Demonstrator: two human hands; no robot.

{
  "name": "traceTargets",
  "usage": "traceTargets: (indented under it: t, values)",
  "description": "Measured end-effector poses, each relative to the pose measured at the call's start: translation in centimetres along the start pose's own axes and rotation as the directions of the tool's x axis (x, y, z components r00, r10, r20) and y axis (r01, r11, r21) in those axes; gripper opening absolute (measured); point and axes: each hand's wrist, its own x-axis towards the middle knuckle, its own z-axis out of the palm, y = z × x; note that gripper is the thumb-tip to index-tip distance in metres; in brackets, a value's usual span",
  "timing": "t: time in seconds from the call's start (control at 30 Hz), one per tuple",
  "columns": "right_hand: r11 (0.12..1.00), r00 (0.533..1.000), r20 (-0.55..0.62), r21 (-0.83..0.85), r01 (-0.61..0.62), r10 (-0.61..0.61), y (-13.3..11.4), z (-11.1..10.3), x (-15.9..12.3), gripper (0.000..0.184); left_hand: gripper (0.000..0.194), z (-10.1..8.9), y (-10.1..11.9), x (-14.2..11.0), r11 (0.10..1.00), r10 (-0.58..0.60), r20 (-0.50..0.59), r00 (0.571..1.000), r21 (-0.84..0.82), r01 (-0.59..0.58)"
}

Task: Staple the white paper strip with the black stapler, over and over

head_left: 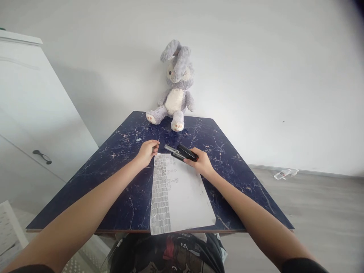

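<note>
My right hand (202, 161) grips a black stapler (187, 152), its jaw spread and its metal tray pointing left. My left hand (148, 152) is closed in a pinch just left of the stapler's tip; whatever sits between its fingers is too small to make out. Beneath the stapler lies a sheet of paper (190, 201) with a shaded pattern down its left side and faint handwriting. The sheet's bottom edge reaches the front edge of the table. A small pale piece (138, 140) rests on the table beyond my left hand.
A grey plush rabbit (174, 100) sits at the back of the dark blue marbled table (122, 197), against the wall. On the left stands a white cabinet (34, 113) with a dark handle. A clear plastic item (283, 174) lies on the floor at right.
</note>
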Motion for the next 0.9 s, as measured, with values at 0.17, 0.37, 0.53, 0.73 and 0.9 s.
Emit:
traceTargets:
  t: [0.17,0.37,0.53,0.73,0.9]
  values:
    - [1.000,0.983,0.182,0.023,-0.014,0.010,0.4,0.3,0.0,0.020,0.018,0.9,1.6,-0.7,0.974,0.212,0.043,0.976,-0.086,-0.208]
    - [0.969,0.970,0.055,-0.070,0.238,-0.235,0.2,-0.4,0.3,0.054,0.019,3.4,1.6,-3.6,0.895,0.382,0.284,0.879,0.124,-0.429]
    - [0.903,0.907,-0.085,-0.170,0.395,-0.412,-0.4,-0.7,0.0,0.044,0.016,5.2,1.1,-6.8,0.768,0.415,0.514,0.750,0.243,-0.592]
    - [0.848,0.850,-0.038,-0.097,0.521,-0.526,-0.6,-0.2,-0.7,0.032,0.023,6.0,1.1,-8.6,0.727,0.403,0.554,0.728,0.289,-0.623]
    - [0.856,0.857,-0.027,-0.059,0.513,-0.515,-0.3,-0.5,-0.3,0.026,0.022,5.4,0.9,-8.1,0.686,0.369,0.608,0.703,0.332,-0.647]
